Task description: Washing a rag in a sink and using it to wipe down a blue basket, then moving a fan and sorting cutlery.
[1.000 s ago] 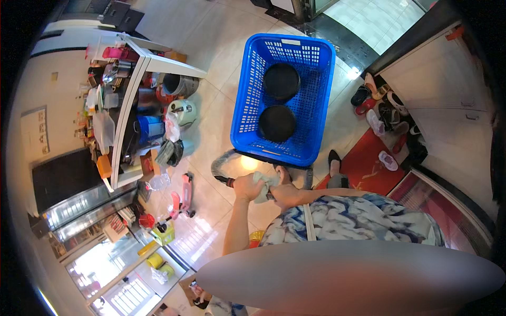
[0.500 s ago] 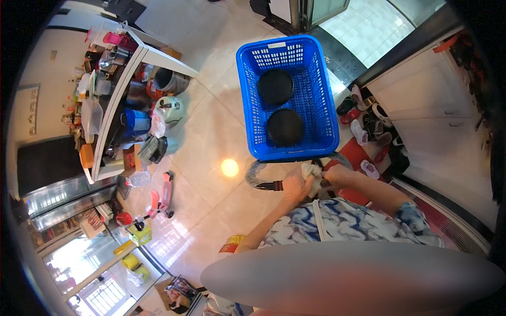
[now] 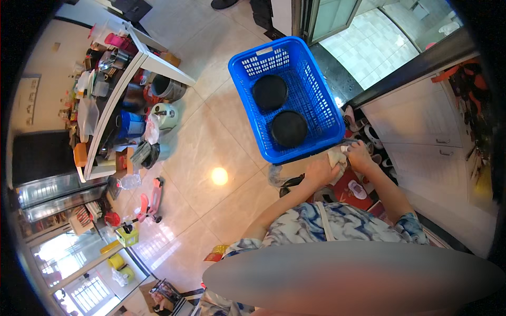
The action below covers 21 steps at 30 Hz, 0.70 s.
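Note:
A blue plastic basket (image 3: 266,150) with slotted walls stands in front of me, turned slightly. Inside it are two black round objects (image 3: 289,128), one behind the other; their kind I cannot make out. A curved bar at the basket's near end has a dark grip (image 3: 293,181) and what looks like clear plastic around it. Beside that end my left hand (image 3: 320,173) is closed on a crumpled off-white cloth (image 3: 336,158). My right hand (image 3: 359,156), fingers closed, pinches the cloth's right side against the bar's right part, which is mostly hidden.
Several shoes (image 3: 374,136) lie by a white cabinet (image 3: 421,124) on the right. A red mat (image 3: 350,194) is near my right arm. On the left stand a cluttered shelf (image 3: 113,100) and a pink scooter (image 3: 154,200). A doorway (image 3: 358,50) opens at the far right.
Both hands have moved to the right with the cloth, and my right hand has also risen toward the basket's near right corner. The basket appears turned in the view.

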### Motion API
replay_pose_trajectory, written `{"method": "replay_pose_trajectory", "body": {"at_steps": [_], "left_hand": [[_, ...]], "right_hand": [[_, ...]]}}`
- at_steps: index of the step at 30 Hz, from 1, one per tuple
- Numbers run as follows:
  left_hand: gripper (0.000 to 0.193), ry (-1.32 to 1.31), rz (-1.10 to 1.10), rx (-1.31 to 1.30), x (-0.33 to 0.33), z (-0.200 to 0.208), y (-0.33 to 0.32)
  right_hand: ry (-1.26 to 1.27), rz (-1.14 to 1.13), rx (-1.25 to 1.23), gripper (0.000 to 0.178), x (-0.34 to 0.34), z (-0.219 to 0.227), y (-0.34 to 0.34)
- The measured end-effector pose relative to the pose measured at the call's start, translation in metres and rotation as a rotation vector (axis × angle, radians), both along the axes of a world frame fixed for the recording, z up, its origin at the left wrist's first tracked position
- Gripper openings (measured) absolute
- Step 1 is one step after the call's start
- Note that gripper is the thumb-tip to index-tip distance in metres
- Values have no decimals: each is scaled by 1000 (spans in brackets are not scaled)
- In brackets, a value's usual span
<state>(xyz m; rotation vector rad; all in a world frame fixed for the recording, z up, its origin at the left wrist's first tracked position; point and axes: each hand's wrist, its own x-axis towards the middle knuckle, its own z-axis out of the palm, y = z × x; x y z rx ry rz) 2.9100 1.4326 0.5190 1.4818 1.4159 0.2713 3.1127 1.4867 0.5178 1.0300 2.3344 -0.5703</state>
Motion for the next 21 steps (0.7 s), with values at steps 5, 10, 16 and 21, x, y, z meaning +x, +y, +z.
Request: {"method": "replay_pose_trajectory", "body": {"at_steps": [5,10,16,21], "left_hand": [[56,68,135,-172,42,-9,62],[51,88,223,-206,79,-25,138],[61,65,259,-246,96,-52,230],[54,15,330,-208,94,-78,295]], "right_hand": [[3,-29,193,33,26,-8,57],[-103,-355,627,22,41,-45,110],[-66,-596,514,41,50,-70,211],[-14,-521,516,33,48,-97,296]]}}
